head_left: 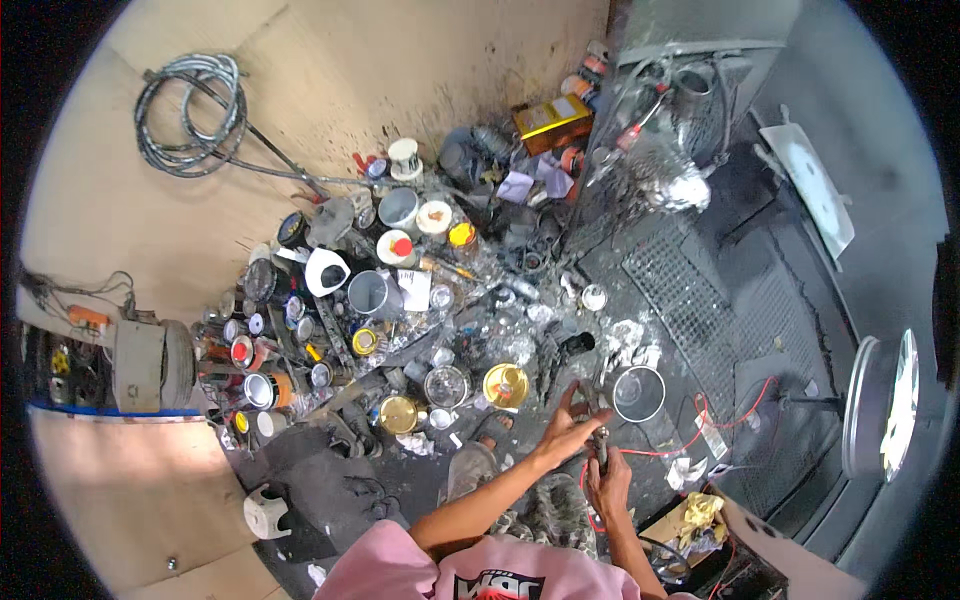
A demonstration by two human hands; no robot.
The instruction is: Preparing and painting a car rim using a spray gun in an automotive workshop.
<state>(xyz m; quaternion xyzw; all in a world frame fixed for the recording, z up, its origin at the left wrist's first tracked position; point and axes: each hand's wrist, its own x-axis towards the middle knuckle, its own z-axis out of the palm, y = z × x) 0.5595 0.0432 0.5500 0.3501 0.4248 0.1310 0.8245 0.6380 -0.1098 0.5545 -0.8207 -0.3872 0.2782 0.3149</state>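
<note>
My right hand [608, 484] is closed around the grip of what looks like a spray gun [601, 440], a small metal tool with a knob on top. Beside it, my left hand [572, 430] has its fingers apart and reaches over the tool's upper end; whether it touches the metal I cannot tell. Just beyond both hands is a round grey cup [639, 394] with a pale rim; whether it is joined to the tool is unclear. A thin red hose [655, 453] runs on the right side of the tool.
Cans, tubs and lids crowd the floor to the left, among them a gold can [506, 386], a brass-coloured lid [398, 414] and a grey bucket [373, 294]. A wheel rim [880, 405] stands at right. A white stool [267, 512] is at lower left, an open carton [690, 525] at lower right.
</note>
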